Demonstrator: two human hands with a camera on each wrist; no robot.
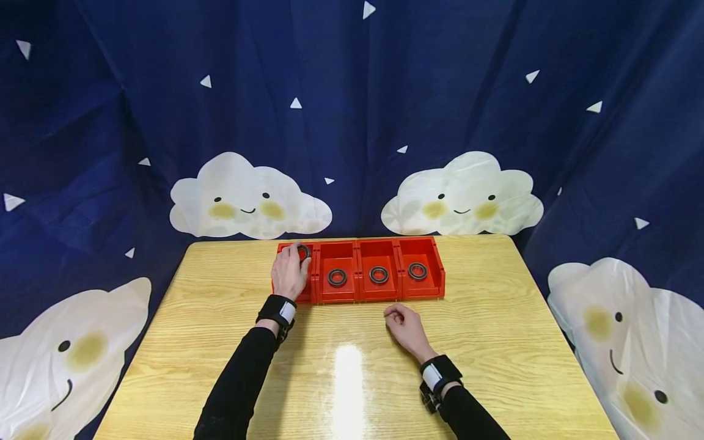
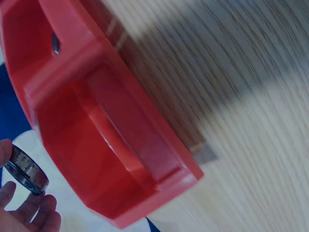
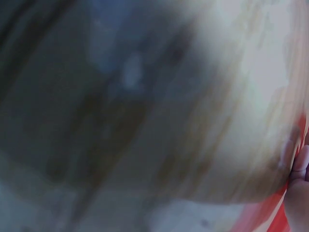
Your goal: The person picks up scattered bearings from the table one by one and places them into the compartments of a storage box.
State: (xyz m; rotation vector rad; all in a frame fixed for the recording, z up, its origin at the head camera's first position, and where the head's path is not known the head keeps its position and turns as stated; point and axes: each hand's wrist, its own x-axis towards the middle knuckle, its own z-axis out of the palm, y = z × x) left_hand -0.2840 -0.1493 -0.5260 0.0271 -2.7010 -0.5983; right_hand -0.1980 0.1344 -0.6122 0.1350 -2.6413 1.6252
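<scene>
My left hand (image 1: 288,275) pinches a black-rimmed ball bearing (image 1: 304,252) between thumb and fingers, over the leftmost red bin (image 1: 306,292). In the left wrist view the bearing (image 2: 29,171) is tilted, beside the bin's wall, with fingertips (image 2: 46,210) on its edge. Three more bearings lie flat, one each in the second bin (image 1: 337,277), the third bin (image 1: 379,275) and the rightmost bin (image 1: 418,271). My right hand (image 1: 408,330) stays low over the table before the third bin, fingers loosely curled and holding nothing.
The red bins stand joined in a row near the back edge of the wooden table (image 1: 220,305). Behind and beside the table hangs a dark blue curtain (image 1: 352,122) with clouds printed on it. Both wrists wear black straps.
</scene>
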